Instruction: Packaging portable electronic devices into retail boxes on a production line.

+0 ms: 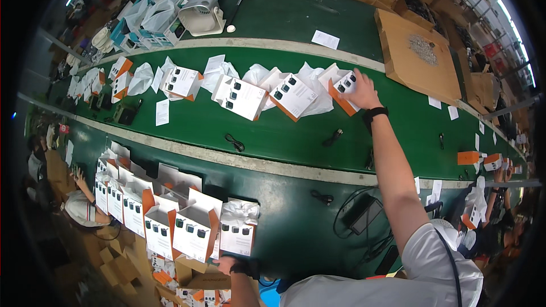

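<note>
1. R hand (364,92) out at full reach, on the orange-sided box (344,83), which lies tilted on the green belt (273,150), R end of the nearer row. Fingers spread over printed face & R side; can't tell if grip is closed firmly.
2. L hand (226,264) low, at bottom corner of the open boxes (193,233) on near bench (296,219). Grip partly hidden, can't tell open or closed.
3. Box w/ white wrapping (238,237) upright just above L hand, wrapping bulging out its top.
4. Belt, L of R hand: more printed boxes, e.g. middle box (293,96), w/ crumpled white bag (321,99) beside it.
5. Black cables on belt, incl. coiled cable (234,142); black power adapter (367,216) on near bench, below R forearm.
6. Far side: white fan (202,16), cardboard sheet (392,40) bearing small clear pcs (too small to ID).
7. Co-worker's hand (81,182) far L, nr bench edge.
</note>
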The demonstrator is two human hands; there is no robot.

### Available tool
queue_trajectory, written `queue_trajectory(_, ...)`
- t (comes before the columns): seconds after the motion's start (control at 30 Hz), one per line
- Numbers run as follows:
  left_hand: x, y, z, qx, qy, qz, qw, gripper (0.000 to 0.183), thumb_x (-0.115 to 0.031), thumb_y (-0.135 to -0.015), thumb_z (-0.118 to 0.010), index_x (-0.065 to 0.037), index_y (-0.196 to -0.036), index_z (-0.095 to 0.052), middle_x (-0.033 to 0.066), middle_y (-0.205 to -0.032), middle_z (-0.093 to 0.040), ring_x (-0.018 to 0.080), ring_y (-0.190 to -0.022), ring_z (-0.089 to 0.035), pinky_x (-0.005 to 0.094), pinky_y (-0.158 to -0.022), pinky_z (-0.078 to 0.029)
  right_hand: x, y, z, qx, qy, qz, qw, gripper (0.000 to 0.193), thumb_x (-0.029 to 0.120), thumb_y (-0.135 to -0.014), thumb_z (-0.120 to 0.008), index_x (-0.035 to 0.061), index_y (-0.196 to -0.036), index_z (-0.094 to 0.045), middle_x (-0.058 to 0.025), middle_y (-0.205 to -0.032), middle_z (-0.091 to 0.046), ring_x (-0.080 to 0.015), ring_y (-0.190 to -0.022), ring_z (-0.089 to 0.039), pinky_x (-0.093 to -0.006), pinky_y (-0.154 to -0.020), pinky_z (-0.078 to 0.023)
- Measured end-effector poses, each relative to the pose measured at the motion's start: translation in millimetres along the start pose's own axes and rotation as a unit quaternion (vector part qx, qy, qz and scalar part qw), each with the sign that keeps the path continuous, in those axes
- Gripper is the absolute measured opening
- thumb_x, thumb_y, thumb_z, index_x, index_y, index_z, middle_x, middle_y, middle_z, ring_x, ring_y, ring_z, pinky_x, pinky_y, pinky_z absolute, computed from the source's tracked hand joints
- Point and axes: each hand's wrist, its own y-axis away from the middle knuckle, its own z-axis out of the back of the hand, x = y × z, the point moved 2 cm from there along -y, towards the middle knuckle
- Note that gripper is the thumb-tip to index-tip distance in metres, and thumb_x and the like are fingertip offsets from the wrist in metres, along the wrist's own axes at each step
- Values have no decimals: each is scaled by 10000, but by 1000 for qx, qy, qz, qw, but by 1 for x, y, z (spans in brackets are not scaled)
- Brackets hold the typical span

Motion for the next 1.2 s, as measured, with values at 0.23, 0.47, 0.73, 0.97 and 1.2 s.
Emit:
queue_trajectory(0.23,28,-24,8,12,7,-81,997,597,-445,-952,-389,115,-1118,-511,291,-1082,-586,386,-986,-587,433,-855,-476,-27,72,-5,72,-133,-183,971,1007,432,-617,-799,73,-1394,-267,-285,-1213,-475,-449,-1114,-501,-495,-926,-426)
queue_trajectory(0.47,-3,182,96,433,-11,-367,823,74,-42,-845,-572,10,-893,-593,130,-839,-606,220,-779,-566,357,-741,-467,-9,118,41,90,-61,-67,992,961,459,-680,-777,-60,-1344,-316,-301,-1200,-482,-444,-1069,-543,-457,-898,-464)
queue_trajectory(0.73,-113,378,-54,482,42,-599,638,471,-174,-726,-768,36,-1097,-570,193,-1098,-597,323,-1043,-571,369,-912,-434,18,-26,-74,112,-69,148,980,708,247,-694,-751,43,-1307,-463,-231,-1265,-487,-400,-1180,-458,-430,-979,-406)
queue_trajectory(0.97,-224,367,-127,310,37,-699,644,691,-269,-684,-804,-34,-1254,-493,216,-1312,-439,389,-1172,-439,452,-957,-392,-47,-16,-74,41,-73,36,996,340,127,-739,-656,-24,-1034,-581,-209,-1101,-591,-380,-1004,-572,-441,-861,-474)
queue_trajectory(1.2,-237,339,-182,120,-178,-743,634,740,-238,-790,-698,-217,-1429,-327,287,-1487,-133,565,-1243,-276,608,-981,-316,94,-79,-5,-126,-280,394,866,485,-40,-773,-504,1,-1255,-479,-234,-1198,-528,-383,-1055,-544,-422,-903,-452)
